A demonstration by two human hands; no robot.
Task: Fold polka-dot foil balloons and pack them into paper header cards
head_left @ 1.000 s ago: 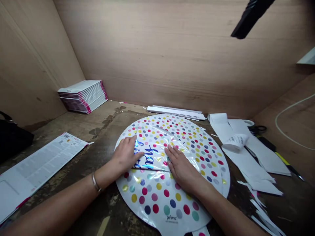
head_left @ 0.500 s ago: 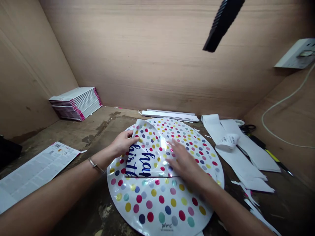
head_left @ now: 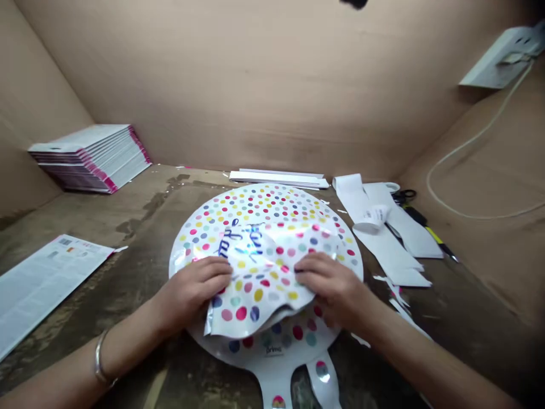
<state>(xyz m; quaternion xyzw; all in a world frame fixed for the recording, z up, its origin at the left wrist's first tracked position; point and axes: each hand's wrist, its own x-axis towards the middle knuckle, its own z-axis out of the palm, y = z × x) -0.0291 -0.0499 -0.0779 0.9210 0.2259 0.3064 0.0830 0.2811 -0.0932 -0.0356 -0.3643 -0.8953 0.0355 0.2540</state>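
Observation:
A folded foil balloon (head_left: 259, 292) with coloured dots and blue lettering lies in front of me, its near edge slightly lifted. My left hand (head_left: 198, 292) is closed on its left side, thumb hidden underneath. On the right side my right hand (head_left: 338, 287) grips it with curled fingers. Beneath the folded balloon, flat round dotted balloons (head_left: 213, 218) lie in a pile, white tails pointing toward me. Glare covers part of the lettering.
A stack of white, pink-edged packs (head_left: 102, 156) stands at the back left. A printed card sheet (head_left: 51, 278) lies at the left. White paper strips (head_left: 378, 244), scissors (head_left: 404, 196) and a yellow-black cutter (head_left: 430, 230) lie right. A power socket (head_left: 496, 59) with a cable is on the wall.
The folded balloon has been turned and folded differently, and its lettering now points away. My right hand has come onto its right edge. The view has tilted down, showing the tails.

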